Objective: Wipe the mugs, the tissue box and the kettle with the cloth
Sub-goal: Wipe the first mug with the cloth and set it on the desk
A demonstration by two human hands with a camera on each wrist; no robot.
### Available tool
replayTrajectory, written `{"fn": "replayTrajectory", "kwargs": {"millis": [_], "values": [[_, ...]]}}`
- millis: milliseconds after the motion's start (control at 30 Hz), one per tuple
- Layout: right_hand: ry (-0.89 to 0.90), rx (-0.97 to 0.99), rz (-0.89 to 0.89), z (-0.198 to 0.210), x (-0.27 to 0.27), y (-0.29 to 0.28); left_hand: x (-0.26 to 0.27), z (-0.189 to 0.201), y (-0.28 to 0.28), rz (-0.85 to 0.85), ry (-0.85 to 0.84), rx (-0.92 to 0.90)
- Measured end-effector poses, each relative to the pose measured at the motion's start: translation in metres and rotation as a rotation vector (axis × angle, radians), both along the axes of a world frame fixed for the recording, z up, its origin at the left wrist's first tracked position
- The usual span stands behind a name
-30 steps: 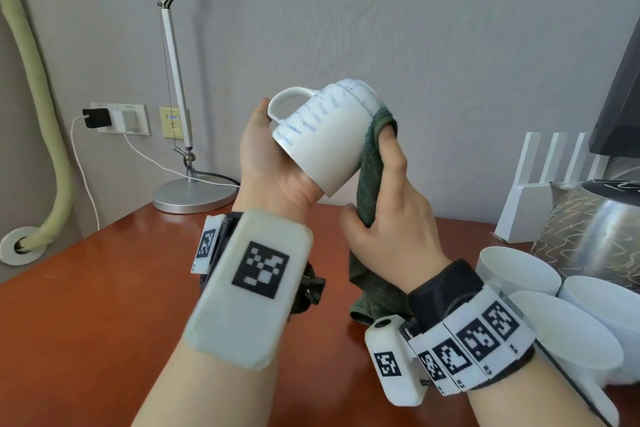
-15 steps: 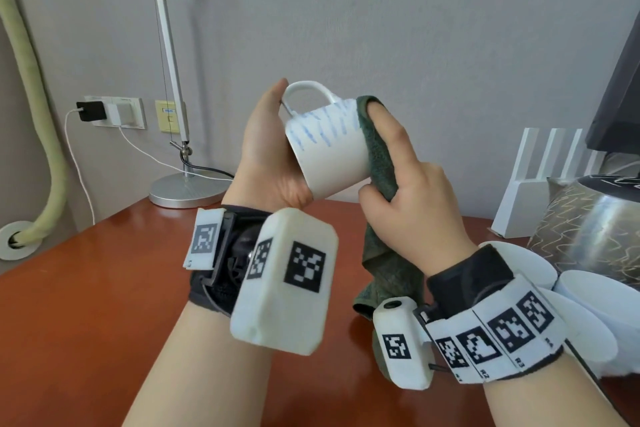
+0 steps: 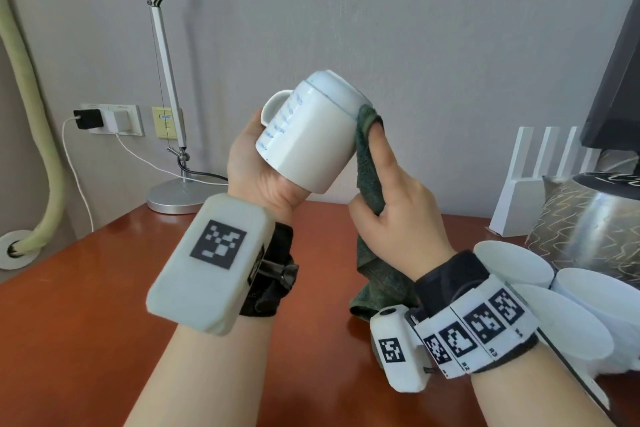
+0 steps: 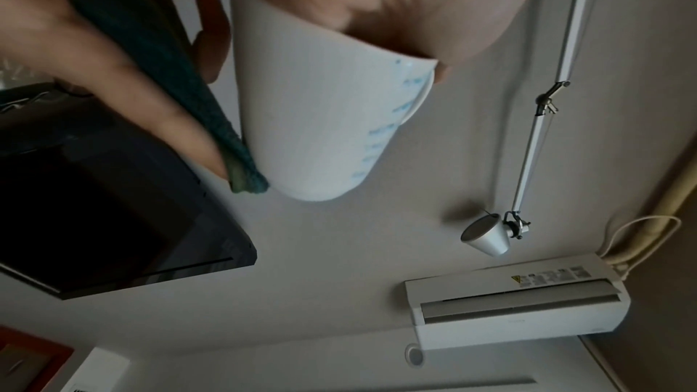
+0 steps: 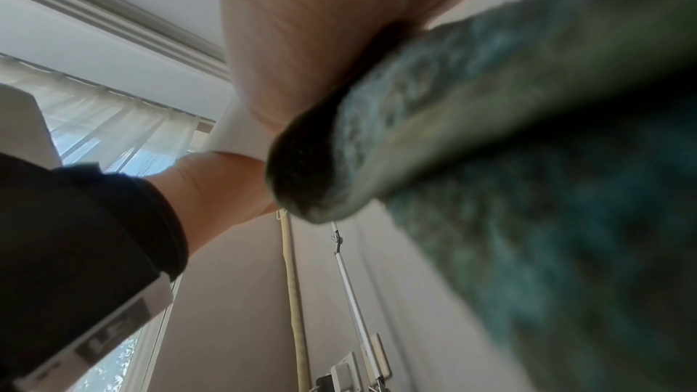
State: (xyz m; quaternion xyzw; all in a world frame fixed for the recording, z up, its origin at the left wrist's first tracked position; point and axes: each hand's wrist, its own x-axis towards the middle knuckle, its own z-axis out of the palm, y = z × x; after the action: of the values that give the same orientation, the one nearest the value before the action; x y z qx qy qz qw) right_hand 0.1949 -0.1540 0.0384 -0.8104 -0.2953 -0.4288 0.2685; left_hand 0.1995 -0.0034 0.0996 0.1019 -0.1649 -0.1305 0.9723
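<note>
The left hand holds a white mug upturned above the desk, fingers curled round its mouth. The right hand grips the green cloth, pressing it against the mug's side. The mug-wiping step seems underway; next likely calls for turning the mug to reach unwiped sides.
</note>
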Motion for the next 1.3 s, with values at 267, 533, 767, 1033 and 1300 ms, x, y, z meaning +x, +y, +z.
{"fn": "replayTrajectory", "kwargs": {"millis": [267,533,767,1033,1300], "values": [[0.237,0.209,0.221,0.005,-0.006,0.012,0.014,-0.008,-0.002,-0.072,0.013,-0.076],[0.395,0.350,0.328,0.006,-0.004,0.009,0.003,-0.003,-0.007,-0.087,0.023,0.008],[0.193,0.143,0.207,0.004,-0.004,0.010,-0.003,0.002,0.000,0.023,-0.083,0.026],[0.057,0.004,0.131,0.005,-0.007,0.009,-0.003,0.001,0.005,0.107,-0.192,0.274],[0.198,0.094,0.350,0.006,-0.012,0.010,-0.001,0.000,0.016,0.199,-0.186,0.288]]}}
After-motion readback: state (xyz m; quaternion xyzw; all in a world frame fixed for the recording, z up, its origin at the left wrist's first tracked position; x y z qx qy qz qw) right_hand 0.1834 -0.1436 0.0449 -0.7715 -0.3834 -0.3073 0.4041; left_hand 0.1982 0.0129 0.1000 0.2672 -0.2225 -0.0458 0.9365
